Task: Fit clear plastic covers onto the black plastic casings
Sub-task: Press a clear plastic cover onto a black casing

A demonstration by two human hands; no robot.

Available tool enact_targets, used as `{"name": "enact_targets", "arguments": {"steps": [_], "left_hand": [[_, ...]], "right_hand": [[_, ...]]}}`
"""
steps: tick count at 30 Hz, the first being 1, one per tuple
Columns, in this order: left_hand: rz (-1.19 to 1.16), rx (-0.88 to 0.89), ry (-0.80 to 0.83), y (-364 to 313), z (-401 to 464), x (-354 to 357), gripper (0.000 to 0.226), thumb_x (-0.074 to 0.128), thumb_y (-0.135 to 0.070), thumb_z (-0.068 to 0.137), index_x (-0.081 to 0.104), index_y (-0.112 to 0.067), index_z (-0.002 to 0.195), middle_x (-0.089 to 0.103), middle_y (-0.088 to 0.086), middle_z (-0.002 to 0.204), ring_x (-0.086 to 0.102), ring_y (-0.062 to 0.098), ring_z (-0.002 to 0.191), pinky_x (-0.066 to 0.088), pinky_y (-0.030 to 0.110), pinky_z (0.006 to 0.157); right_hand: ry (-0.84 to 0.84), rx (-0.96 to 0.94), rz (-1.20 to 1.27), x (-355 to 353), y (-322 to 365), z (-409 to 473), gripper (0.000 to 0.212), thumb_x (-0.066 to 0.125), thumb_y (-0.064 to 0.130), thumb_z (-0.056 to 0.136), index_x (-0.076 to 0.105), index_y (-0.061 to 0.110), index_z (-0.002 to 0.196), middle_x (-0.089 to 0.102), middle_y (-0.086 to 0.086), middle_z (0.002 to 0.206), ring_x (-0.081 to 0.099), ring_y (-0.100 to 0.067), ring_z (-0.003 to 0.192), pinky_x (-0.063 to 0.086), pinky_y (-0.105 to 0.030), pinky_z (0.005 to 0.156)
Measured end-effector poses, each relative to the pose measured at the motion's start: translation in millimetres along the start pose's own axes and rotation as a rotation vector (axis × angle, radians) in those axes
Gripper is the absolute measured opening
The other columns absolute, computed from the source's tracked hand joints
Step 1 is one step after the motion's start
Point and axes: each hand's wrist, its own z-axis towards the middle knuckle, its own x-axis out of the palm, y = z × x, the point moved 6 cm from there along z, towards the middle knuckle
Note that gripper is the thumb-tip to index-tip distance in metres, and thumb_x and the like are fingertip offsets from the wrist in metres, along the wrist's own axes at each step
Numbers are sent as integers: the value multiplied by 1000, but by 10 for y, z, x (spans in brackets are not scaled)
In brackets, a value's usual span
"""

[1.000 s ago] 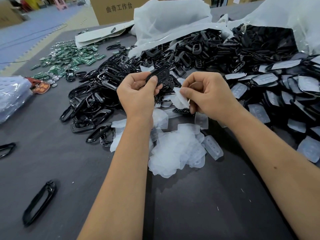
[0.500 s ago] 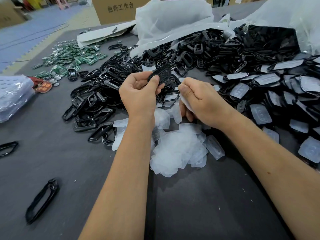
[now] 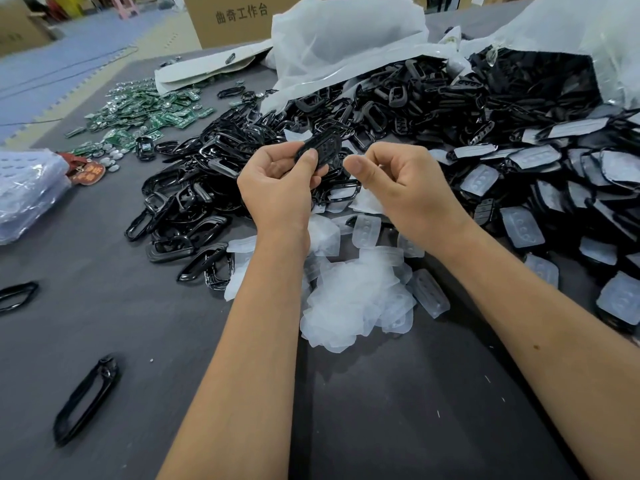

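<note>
My left hand [image 3: 277,183] holds a black casing [image 3: 323,147] with button holes, raised above the heaps and pinched between thumb and fingers. My right hand [image 3: 407,181] hovers just right of it, fingers curled and thumb pressed to the index finger. I cannot tell whether a clear cover is pinched there. Loose clear plastic covers [image 3: 349,306] lie in a pile on the grey table [image 3: 398,410] under my wrists. Casings fitted with covers [image 3: 519,225] are heaped at the right.
Black frames [image 3: 194,206] are heaped left of my hands, with a larger black pile [image 3: 450,98] spilling from white bags [image 3: 346,36] behind. Green circuit boards [image 3: 145,112] lie far left. Single frames [image 3: 86,400] sit at the near left, by a plastic bag [image 3: 27,192].
My right hand held a clear cover, dipped to the pile of covers, then rose again beside the casing. My left hand kept the casing raised in about the same place.
</note>
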Motion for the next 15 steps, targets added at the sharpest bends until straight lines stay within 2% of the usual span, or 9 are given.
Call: {"name": "enact_targets", "arguments": {"steps": [3,5,6,8,11,14,15], "left_hand": [[-11,6,3,-3,2,-3,14,73,8,88,68,-4,90,65,-7,57,71,18,61,56,23,63],[-25,4,1,-11,7,-6,15,73,9,88,67,-4,88,63,-9,55,70,18,59,58,26,66],[-31,4,-1,-12,10,-10,15,73,9,88,67,-4,88,62,-9,54,68,17,56,59,27,67],[-44,7,-6,-14,16,-17,15,72,10,88,66,-4,88,60,-10,53,66,14,54,61,29,68],[-55,1,-11,-19,15,-24,16,72,9,88,66,-5,87,61,-10,53,69,18,59,57,24,63],[-72,0,-13,-25,15,-28,15,72,8,89,66,-5,88,61,-9,54,70,20,61,56,23,62],[-80,2,-12,-32,12,-26,14,72,8,89,66,-5,89,61,-9,55,70,20,62,55,22,62]], "right_hand": [[103,0,-1,90,-45,-11,23,64,24,104,63,10,85,51,12,57,40,-5,51,37,-21,53],[178,2,21,142,-65,-29,5,63,10,102,68,8,100,66,-3,70,54,-20,55,49,-35,57],[204,5,34,158,-66,-40,9,64,5,101,70,9,106,71,-9,78,61,-27,59,54,-39,60],[238,-11,42,172,-58,-57,22,67,0,98,74,16,112,76,-13,86,68,-26,61,60,-38,65],[215,23,38,148,-102,-59,19,72,-1,94,80,16,99,78,-8,77,71,-17,57,60,-30,56],[174,87,31,130,-153,-63,5,78,5,91,78,9,88,75,-8,67,71,-20,53,58,-33,51],[160,101,32,123,-162,-64,7,81,8,89,76,8,84,74,-8,65,71,-20,52,58,-33,50]]}}
